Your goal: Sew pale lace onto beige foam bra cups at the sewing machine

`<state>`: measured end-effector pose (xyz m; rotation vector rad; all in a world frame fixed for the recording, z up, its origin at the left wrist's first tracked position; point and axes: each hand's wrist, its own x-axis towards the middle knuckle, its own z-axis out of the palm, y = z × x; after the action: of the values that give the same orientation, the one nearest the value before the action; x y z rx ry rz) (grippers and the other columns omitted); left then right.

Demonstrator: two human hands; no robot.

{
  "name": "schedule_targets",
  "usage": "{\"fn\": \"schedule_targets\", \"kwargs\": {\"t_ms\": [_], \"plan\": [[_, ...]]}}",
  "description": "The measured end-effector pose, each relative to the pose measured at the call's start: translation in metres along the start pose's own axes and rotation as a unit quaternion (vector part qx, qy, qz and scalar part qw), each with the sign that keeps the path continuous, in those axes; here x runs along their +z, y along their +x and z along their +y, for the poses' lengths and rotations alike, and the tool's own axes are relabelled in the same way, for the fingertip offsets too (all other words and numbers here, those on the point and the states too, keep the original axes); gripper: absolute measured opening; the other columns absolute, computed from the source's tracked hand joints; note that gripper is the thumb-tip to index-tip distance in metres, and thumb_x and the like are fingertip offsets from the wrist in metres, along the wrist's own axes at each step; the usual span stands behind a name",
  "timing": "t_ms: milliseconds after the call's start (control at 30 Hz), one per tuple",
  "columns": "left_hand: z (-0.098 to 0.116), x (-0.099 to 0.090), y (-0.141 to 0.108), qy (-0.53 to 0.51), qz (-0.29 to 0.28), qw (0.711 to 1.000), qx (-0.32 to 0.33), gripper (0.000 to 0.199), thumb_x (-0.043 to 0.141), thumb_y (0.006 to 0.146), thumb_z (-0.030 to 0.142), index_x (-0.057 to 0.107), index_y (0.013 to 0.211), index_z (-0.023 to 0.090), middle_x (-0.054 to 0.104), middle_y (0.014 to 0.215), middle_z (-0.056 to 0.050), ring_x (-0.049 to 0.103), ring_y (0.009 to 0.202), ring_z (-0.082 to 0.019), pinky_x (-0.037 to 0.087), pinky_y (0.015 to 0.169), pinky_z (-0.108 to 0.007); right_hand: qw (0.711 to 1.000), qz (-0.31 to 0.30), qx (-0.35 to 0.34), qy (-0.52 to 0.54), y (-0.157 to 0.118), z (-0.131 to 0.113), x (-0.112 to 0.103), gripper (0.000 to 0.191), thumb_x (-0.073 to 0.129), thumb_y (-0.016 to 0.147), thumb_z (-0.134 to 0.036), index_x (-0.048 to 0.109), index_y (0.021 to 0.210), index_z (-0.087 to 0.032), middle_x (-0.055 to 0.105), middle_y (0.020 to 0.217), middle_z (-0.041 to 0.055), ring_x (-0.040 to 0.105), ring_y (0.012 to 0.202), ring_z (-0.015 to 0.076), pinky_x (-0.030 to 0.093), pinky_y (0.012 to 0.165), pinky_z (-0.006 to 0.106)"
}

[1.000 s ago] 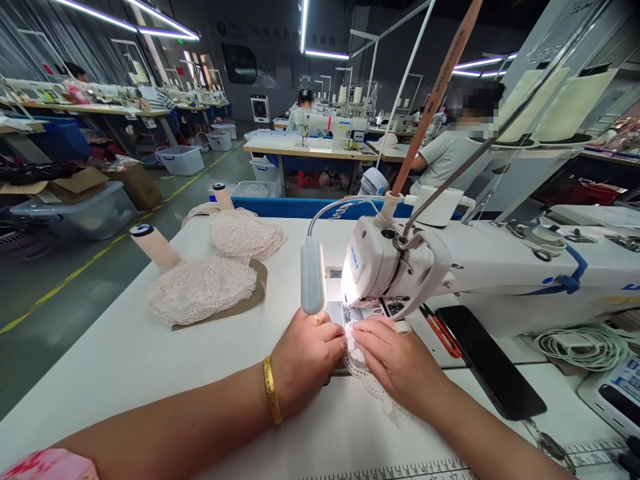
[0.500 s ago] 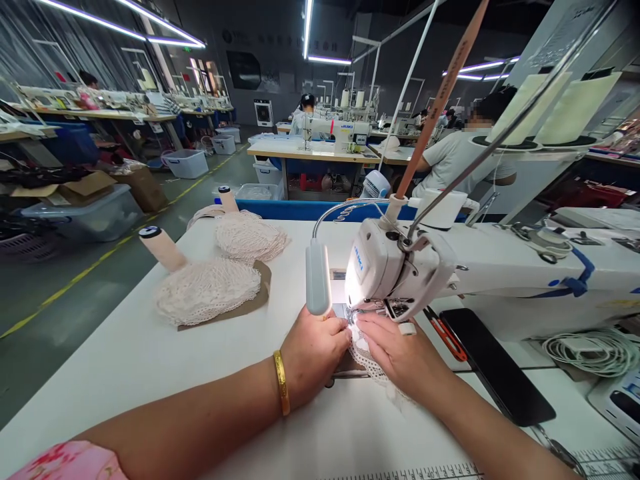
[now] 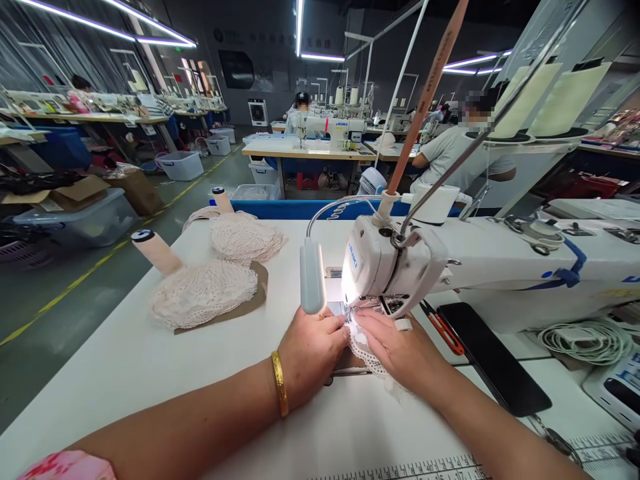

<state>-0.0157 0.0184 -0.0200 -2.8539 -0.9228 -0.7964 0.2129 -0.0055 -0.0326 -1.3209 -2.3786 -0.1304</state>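
Observation:
A piece of white lace lies under the needle area of the white sewing machine. Just left of the needle, my left hand has its fingers curled together at the lace's edge. My right hand rests on the lace from the right, its fingers stretched forward beside the presser foot. A small lamp on a bent metal neck hangs above my left fingers. Two piles of lace pieces, one nearer and one farther, lie on the left of the white table.
Peach thread cones stand by the piles. Right of the machine's head lie orange-handled snips, a black phone and a coiled cable. A ruler scale runs along the near edge. A person sits beyond the machine.
The whole view has shifted slightly, so things appear a little farther left. Both hands keep nearly the same place at the lace by the needle.

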Motion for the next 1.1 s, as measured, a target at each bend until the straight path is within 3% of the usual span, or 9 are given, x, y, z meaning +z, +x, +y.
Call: {"fn": "schedule_targets", "kwargs": {"t_ms": [133,267,367,500,567,667,800,1000,1100], "plan": [[-0.003,0.001,0.001,-0.004,0.002,1.000,-0.006,0.023,0.053,0.102,0.016,0.073,0.091,0.021,0.075,0.092,-0.007,0.064,0.085,-0.023,0.043,0.079,-0.041,0.999,-0.018,0.017,0.024,-0.001,-0.002,-0.010,0.030,0.052,0.105,-0.019,0.070,0.130,-0.023,0.078,0.119,0.0121,0.071,0.108,0.0299,0.056,0.089,0.044],[-0.007,0.003,0.002,-0.033,-0.014,0.999,-0.011,0.024,0.053,0.102,0.018,0.074,0.093,0.021,0.072,0.091,-0.007,0.064,0.087,-0.023,0.046,0.081,-0.039,0.994,-0.058,-0.033,0.088,-0.006,-0.009,-0.022,0.034,0.065,0.104,-0.042,0.066,0.131,-0.021,0.073,0.131,0.0142,0.069,0.110,0.0307,0.057,0.088,0.044],[-0.011,0.002,0.004,-0.078,-0.042,0.996,-0.031,0.019,0.056,0.099,0.020,0.075,0.098,0.021,0.071,0.093,-0.006,0.063,0.087,-0.023,0.046,0.080,-0.038,0.992,-0.049,-0.054,0.106,-0.006,-0.012,-0.021,0.016,0.056,0.108,-0.031,0.069,0.114,-0.024,0.076,0.114,0.0099,0.070,0.103,0.0262,0.055,0.087,0.041],[-0.015,0.002,0.009,-0.139,-0.056,0.987,-0.058,0.023,0.060,0.091,0.021,0.078,0.106,0.022,0.069,0.098,-0.007,0.062,0.091,-0.024,0.048,0.080,-0.039,0.994,-0.008,0.006,0.108,-0.002,-0.010,-0.015,0.030,0.039,0.111,-0.023,0.067,0.102,-0.025,0.074,0.090,0.0056,0.068,0.083,0.0235,0.053,0.077,0.036],[-0.016,0.003,0.011,-0.156,-0.053,0.984,-0.070,0.025,0.061,0.088,0.022,0.079,0.105,0.022,0.067,0.095,-0.007,0.061,0.090,-0.024,0.049,0.081,-0.038,0.992,-0.010,0.040,0.119,-0.001,-0.009,-0.016,0.027,0.041,0.112,-0.027,0.067,0.105,-0.025,0.074,0.091,0.0050,0.067,0.081,0.0234,0.053,0.075,0.035],[-0.017,0.006,0.011,-0.170,-0.050,0.981,-0.079,0.028,0.061,0.085,0.021,0.081,0.104,0.022,0.066,0.093,-0.006,0.060,0.088,-0.023,0.050,0.082,-0.038,0.990,-0.049,0.015,0.135,-0.002,-0.010,-0.018,0.013,0.055,0.108,-0.034,0.065,0.108,-0.026,0.074,0.101,0.0063,0.067,0.086,0.0249,0.054,0.077,0.037],[-0.018,0.009,0.010,-0.170,-0.045,0.982,-0.074,0.033,0.061,0.083,0.018,0.082,0.108,0.023,0.067,0.096,-0.007,0.060,0.088,-0.023,0.052,0.081,-0.037,0.994,-0.048,-0.013,0.099,-0.005,-0.010,-0.013,0.020,0.045,0.108,-0.019,0.062,0.096,-0.023,0.071,0.095,0.0076,0.064,0.081,0.0239,0.051,0.071,0.036],[-0.019,0.009,0.012,-0.172,-0.050,0.981,-0.076,0.027,0.064,0.081,0.021,0.081,0.103,0.022,0.063,0.091,-0.006,0.060,0.087,-0.023,0.052,0.079,-0.035,0.980,-0.001,0.109,0.169,0.002,-0.013,-0.014,0.021,0.045,0.109,-0.026,0.060,0.095,-0.025,0.071,0.087,0.0029,0.067,0.078,0.0214,0.049,0.062,0.031],[-0.018,0.011,0.014,-0.159,-0.057,0.982,-0.083,0.020,0.065,0.083,0.022,0.079,0.098,0.022,0.061,0.087,-0.004,0.059,0.084,-0.022,0.051,0.077,-0.034,0.976,0.020,0.127,0.177,0.005,-0.017,-0.016,0.024,0.045,0.108,-0.028,0.062,0.092,-0.026,0.071,0.083,0.0021,0.069,0.079,0.0219,0.049,0.061,0.030]]}}
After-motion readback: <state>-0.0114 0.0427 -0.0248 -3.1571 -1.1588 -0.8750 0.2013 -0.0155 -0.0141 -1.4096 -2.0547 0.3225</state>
